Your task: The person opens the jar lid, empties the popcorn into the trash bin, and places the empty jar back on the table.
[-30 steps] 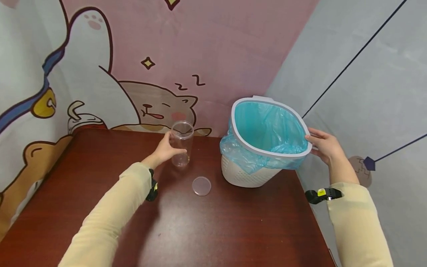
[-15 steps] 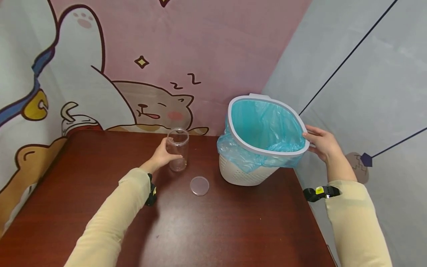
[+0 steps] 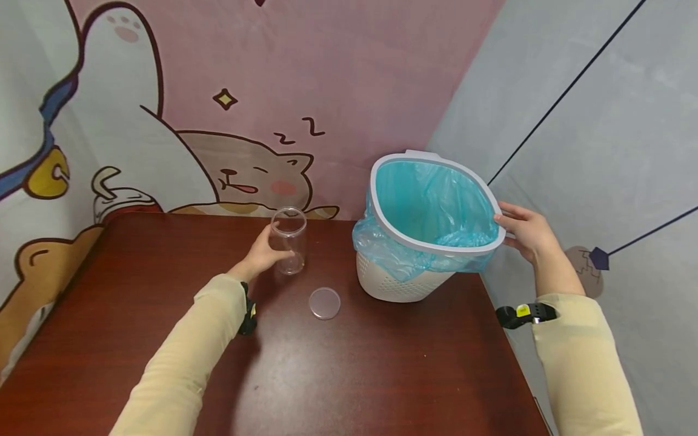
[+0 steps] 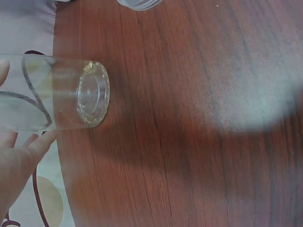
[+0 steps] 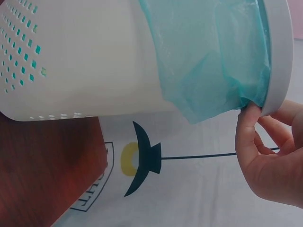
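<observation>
My left hand grips a clear plastic jar around its side, thumb in front. The jar stands upright without a cover. In the left wrist view, yellowish crumbs line the base of the jar; whether that base touches the table I cannot tell. A round clear lid lies on the table to the jar's right, its edge just showing in the left wrist view. At the right, my right hand pinches the grey rim of a white trash bin, which a blue bag lines and overhangs.
The dark red wooden table meets a cartoon-printed cloth backdrop behind. The bin stands near the table's right edge, its mouth facing up. Inside it the bag is bunched toward the near right.
The jar dips slightly toward me, then rises back a little, still in my left hand. My right hand stays on the bin rim. The whole head view shifts slightly left.
</observation>
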Motion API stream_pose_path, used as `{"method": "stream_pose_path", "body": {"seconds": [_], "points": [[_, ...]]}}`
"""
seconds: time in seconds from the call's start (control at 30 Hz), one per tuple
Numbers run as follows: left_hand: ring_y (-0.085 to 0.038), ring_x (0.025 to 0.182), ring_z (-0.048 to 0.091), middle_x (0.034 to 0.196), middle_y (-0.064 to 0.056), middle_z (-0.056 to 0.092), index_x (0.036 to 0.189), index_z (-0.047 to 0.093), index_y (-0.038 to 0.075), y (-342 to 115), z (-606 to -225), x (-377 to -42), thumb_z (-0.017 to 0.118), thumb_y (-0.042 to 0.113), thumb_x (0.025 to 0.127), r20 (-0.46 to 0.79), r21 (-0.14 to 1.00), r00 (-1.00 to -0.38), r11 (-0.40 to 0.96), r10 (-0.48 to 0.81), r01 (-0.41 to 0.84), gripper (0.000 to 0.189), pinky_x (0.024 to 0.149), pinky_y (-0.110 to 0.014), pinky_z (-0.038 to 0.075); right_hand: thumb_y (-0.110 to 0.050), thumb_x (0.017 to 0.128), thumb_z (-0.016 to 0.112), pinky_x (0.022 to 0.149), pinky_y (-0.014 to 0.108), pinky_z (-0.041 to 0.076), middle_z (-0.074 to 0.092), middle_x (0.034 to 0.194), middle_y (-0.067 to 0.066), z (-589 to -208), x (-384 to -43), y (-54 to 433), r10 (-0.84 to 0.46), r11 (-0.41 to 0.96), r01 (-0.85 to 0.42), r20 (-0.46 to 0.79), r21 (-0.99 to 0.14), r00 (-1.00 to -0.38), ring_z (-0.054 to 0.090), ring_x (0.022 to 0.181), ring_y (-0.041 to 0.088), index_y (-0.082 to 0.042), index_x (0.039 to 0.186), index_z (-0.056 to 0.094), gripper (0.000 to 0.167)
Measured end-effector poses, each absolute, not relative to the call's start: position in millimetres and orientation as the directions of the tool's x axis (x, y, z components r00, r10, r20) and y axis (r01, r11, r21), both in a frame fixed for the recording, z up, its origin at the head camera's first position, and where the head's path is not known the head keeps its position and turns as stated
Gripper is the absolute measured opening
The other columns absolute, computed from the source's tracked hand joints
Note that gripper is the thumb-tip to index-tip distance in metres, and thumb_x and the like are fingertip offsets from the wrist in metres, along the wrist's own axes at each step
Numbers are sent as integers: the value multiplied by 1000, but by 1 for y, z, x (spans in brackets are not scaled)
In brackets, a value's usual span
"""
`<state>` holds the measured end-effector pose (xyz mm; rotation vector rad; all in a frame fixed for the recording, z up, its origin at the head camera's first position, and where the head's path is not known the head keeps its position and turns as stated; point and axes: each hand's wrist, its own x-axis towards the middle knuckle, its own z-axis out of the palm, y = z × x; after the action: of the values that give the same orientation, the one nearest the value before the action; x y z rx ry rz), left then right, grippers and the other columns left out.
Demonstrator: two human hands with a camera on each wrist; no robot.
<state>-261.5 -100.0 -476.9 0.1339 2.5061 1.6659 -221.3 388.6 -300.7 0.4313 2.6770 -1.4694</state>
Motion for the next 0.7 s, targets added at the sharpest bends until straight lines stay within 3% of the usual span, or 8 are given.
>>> {"method": "stream_pose_path", "body": {"seconds": [0.53, 0.6, 0.7], "points": [[-41, 138, 25, 148, -29, 24, 148, 4, 0, -109, -461, -252, 70, 21, 82, -186, 847, -979, 519, 83, -117, 96, 111, -51, 25, -44, 92, 50, 67, 14, 52, 36, 142, 22, -295, -220, 381, 243, 614, 273, -151, -741, -958, 51, 79, -4, -9, 146, 30, 68], [-41, 139, 22, 149, -29, 21, 148, 2, 0, -114, -456, -250, 66, 26, 85, -201, 836, -975, 535, 96, -120, 94, 111, -51, 24, -44, 94, 48, 65, 13, 51, 36, 143, 25, -292, -218, 380, 261, 644, 279, -138, -712, -955, 55, 85, 4, -7, 146, 30, 67], [-42, 140, 19, 151, -29, 17, 149, 0, 0, -123, -443, -246, 57, 35, 91, -220, 816, -968, 566, 119, -116, 88, 111, -52, 24, -48, 95, 39, 73, 16, 52, 37, 143, 26, -285, -216, 377, 314, 651, 293, -104, -701, -944, 57, 106, 24, -4, 145, 30, 67]]}}
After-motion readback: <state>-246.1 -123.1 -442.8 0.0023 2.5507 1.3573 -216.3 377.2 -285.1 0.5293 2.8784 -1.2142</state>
